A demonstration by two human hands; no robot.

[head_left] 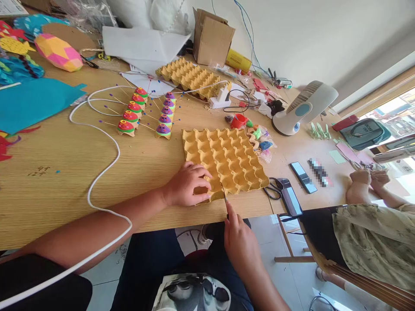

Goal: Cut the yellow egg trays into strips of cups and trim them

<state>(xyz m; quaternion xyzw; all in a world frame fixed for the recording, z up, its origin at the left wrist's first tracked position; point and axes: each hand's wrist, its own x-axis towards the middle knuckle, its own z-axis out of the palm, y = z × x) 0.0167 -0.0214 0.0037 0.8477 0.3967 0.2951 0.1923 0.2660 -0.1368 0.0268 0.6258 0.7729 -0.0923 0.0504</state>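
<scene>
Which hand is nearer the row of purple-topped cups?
Left. The left hand is on the near-left part of the egg tray, with the purple-topped row beyond it; the right hand, holding a knife at the tray's near edge, is farther back and right.

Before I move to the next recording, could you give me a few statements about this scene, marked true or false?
1. The left hand rests on the near tray. True.
2. The right hand is empty. False: the right hand holds a thin blade against the near tray.
3. The fan stands to the right of the near tray in the picture. True.
4. The purple row stands left of the red row in the picture. False: the purple row is on the right of the red row.
5. A far tray lies in front of the box. True.
</scene>
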